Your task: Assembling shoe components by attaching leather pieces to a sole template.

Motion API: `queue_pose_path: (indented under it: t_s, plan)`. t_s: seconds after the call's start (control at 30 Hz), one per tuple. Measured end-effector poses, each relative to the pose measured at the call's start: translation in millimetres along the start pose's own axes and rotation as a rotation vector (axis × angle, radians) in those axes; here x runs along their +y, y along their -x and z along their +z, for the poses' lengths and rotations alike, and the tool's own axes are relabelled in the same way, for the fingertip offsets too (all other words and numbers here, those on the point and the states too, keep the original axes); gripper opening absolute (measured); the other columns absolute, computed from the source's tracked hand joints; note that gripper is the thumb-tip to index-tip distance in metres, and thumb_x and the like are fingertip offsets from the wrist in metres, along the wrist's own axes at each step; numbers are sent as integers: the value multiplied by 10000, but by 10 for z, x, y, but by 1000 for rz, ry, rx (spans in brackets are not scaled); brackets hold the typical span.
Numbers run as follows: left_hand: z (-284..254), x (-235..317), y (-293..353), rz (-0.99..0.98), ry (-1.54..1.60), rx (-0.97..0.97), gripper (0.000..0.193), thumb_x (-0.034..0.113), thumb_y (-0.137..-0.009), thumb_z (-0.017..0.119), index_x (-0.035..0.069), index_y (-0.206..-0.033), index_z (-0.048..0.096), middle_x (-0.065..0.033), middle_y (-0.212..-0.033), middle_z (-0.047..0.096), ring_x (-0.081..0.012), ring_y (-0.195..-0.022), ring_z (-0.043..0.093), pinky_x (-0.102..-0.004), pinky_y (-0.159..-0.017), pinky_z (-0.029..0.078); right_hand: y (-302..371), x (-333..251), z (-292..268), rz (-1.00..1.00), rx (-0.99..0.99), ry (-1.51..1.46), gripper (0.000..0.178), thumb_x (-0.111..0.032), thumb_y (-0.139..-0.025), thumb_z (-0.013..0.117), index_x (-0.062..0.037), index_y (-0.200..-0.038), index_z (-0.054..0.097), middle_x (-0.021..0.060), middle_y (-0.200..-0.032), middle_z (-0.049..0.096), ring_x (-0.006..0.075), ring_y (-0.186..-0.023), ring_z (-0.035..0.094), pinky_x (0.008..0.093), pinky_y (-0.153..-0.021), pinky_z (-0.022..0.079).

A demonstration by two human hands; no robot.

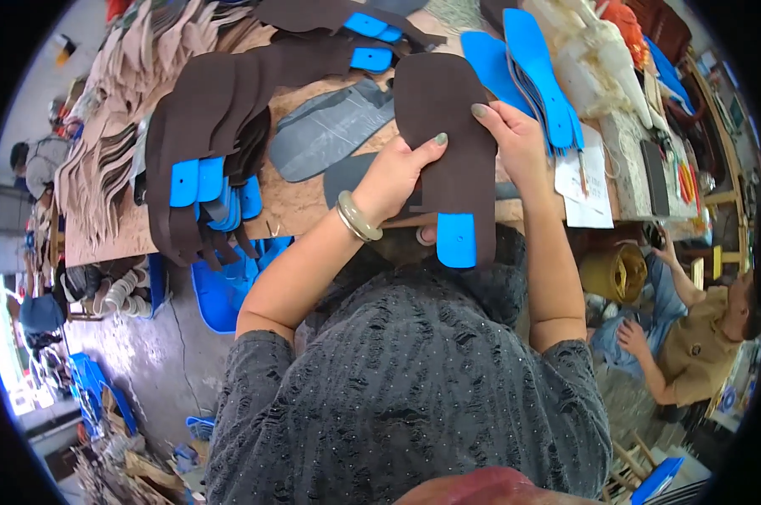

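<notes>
I hold a dark brown shoe insole (452, 126) with a bright blue heel patch (456, 240) over the near edge of a wooden worktable (300, 206). My left hand (393, 172), with a pale bangle on its wrist, grips the insole's left edge, thumb on top. My right hand (515, 139) pinches the right edge near the toe end. Under the insole lies a grey insole-shaped piece (347, 172).
A fanned row of brown insoles with blue heels (208, 143) lies at the left, grey pieces (330, 126) in the middle, a stack of blue insoles (527, 71) at the right. Beige pieces (115, 109) are heaped far left. A seated person in tan (700, 345) is at the right.
</notes>
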State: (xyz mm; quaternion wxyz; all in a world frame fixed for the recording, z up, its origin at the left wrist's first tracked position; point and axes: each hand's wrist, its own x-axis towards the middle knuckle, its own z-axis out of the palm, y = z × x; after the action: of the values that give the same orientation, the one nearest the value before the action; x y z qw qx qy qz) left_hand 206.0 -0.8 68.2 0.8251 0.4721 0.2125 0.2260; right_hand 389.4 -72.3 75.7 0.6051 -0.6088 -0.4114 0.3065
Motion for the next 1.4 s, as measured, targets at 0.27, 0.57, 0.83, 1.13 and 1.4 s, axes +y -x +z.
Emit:
queue_pose_path:
  t_s: [0.27, 0.57, 0.83, 1.13, 1.4]
  plan:
    - [-88, 478, -257, -19, -225, -84, 398, 282, -973, 607, 17, -1267, 559, -62, -1143, 666, -130, -986, 659, -264, -806, 546, -348, -126, -103, -110, -23, -69, 293, -203, -938, 666, 50, -1083, 687, 48, -936, 712, 79, -836, 628, 217, -727, 491]
    - [-1285, 1419, -1628, 520, 263, 218, 235, 206, -1021, 511, 21, -1147, 582, -99, -1139, 641, -250, -1035, 617, -407, -930, 500, -161, -131, -275, -251, 91, 19, 253, -207, -959, 627, -12, -1107, 693, 65, -917, 720, 98, -808, 657, 224, -667, 481]
    - [-1976, 1040, -1508, 321, 194, 593, 318, 176, -981, 565, -26, -1226, 536, -188, -1248, 564, -292, -1133, 554, -397, -1007, 428, 410, 309, 226, -639, -232, 633, 252, -137, -794, 746, -44, -1023, 695, 73, -925, 701, 236, -836, 670, 339, -723, 538]
    - [-519, -179, 427, 635, -1623, 56, 346, 146, -940, 564, -16, -1246, 577, -201, -1359, 534, -355, -1306, 472, -446, -1094, 377, 340, 294, 302, -630, -213, 573, 234, -124, -818, 714, -70, -1044, 690, 85, -1056, 694, 283, -980, 660, 359, -819, 548]
    - [-427, -507, 984, 527, -1612, -92, 464, 213, -847, 684, 19, -1257, 587, -140, -1369, 524, -294, -1332, 446, -478, -1122, 319, 425, 296, 682, -181, -614, 63, 309, -84, -928, 593, -20, -1230, 603, 132, -1183, 664, 253, -1083, 646, 352, -896, 527]
